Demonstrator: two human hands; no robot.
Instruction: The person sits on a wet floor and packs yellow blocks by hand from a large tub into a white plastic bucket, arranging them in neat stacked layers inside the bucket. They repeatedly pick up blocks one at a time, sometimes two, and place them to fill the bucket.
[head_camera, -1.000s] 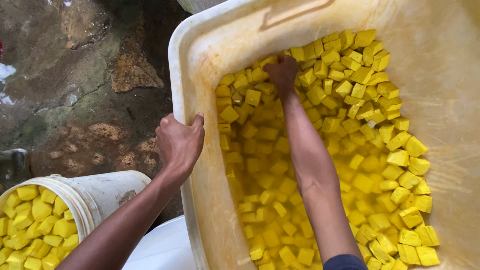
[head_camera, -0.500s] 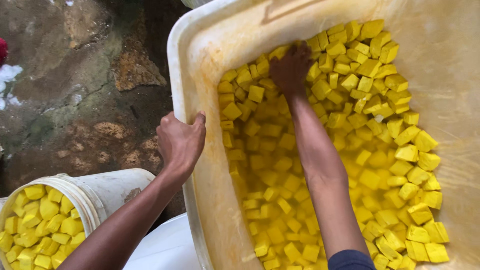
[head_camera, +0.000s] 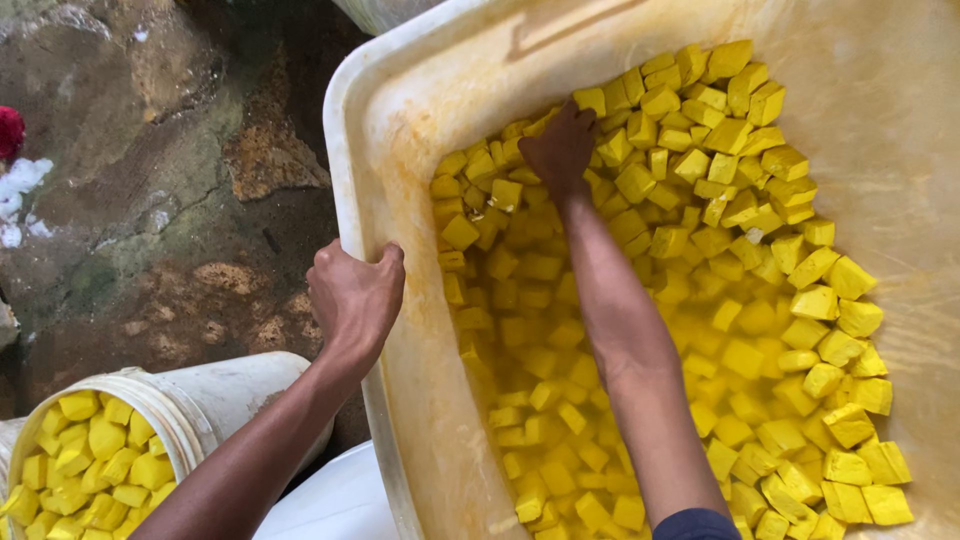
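yellow cubes (head_camera: 700, 250) heaped in cloudy yellow water inside big stained white tub (head_camera: 350, 120), piled highest along far and right side. right hand (head_camera: 562, 148) reaching down into far end of pile, fingers curled among cubes, can't tell if any actually gripped; left hand (head_camera: 352, 300) clamped over tub's near-left rim, fingers wrapped tight. white bucket (head_camera: 215, 400) lower left full of same yellow cubes, standing just beside tub on wet mossy stone ground (head_camera: 150, 200).
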